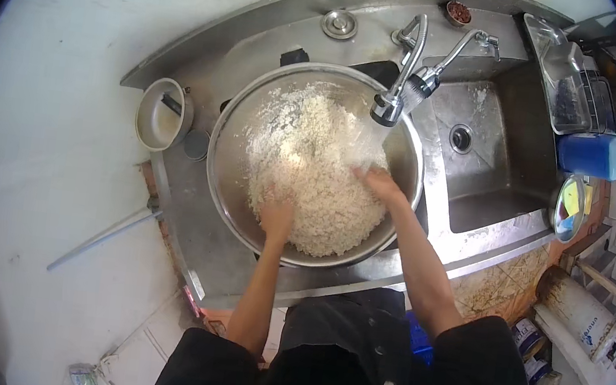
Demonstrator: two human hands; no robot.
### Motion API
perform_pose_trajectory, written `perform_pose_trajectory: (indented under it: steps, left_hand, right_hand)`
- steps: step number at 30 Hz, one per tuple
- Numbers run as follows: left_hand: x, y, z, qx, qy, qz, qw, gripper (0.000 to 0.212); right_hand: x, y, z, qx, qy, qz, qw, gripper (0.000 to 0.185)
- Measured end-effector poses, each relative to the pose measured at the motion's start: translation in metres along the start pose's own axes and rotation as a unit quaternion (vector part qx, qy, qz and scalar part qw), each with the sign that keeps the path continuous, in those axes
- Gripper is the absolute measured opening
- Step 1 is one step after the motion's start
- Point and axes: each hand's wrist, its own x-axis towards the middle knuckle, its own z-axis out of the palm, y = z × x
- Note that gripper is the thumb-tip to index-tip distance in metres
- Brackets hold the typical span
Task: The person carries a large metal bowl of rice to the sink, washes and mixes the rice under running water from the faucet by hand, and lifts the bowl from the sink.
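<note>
A large stainless steel bowl [223, 182] holds a heap of pale, grainy, crumbly food [328, 212], which could be rice or a loose dough. My left hand [278, 209] is pushed into the near left part of the heap, its fingers blurred and partly buried. At the right side of the heap, my right hand [378, 181] touches the grains, its fingertips blurred too. Over the bowl's right rim hangs a chrome faucet head [387, 110]. A whitish, blurred streak below it looks like running water. Whether either hand grips any grains is hidden.
A second faucet head [424, 81] hangs beside the first. Right lies a steel sink basin [483, 173]; beyond it stand a clear tray [565, 91] and a blue jug [592, 155]. A small pot [161, 122] sits left, a round lid [339, 24] behind.
</note>
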Motion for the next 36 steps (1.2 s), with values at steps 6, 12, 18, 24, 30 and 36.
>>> perform_pose_trajectory:
  steps: [6, 12, 18, 24, 30, 36]
  left_hand:
    - [0.038, 0.004, 0.039, -0.230, 0.005, -0.125, 0.965, 0.059]
    - [0.065, 0.064, 0.005, -0.326, -0.095, -0.116, 0.933, 0.039]
    - [0.064, 0.116, -0.008, -0.121, -0.093, 0.003, 0.988, 0.041]
    - [0.055, 0.093, -0.011, -0.227, -0.077, -0.062, 0.969, 0.037]
    - [0.052, 0.085, -0.018, -0.461, -0.184, -0.166, 0.852, 0.018]
    - [0.032, 0.090, -0.010, -0.593, -0.294, -0.186, 0.726, 0.022]
  right_hand:
    - [0.017, -0.031, 0.063, 0.163, -0.108, 0.045, 0.980, 0.082]
    - [0.064, -0.001, 0.057, 0.311, -0.030, 0.010, 0.950, 0.052]
    - [0.101, -0.006, 0.011, 0.314, 0.093, -0.176, 0.928, 0.054]
    - [0.098, -0.033, 0.013, 0.373, -0.017, -0.036, 0.927, 0.061]
    - [0.092, -0.057, -0.006, 0.649, -0.214, -0.131, 0.718, 0.055]
    - [0.040, -0.074, -0.021, 0.557, -0.132, -0.100, 0.814, 0.045]
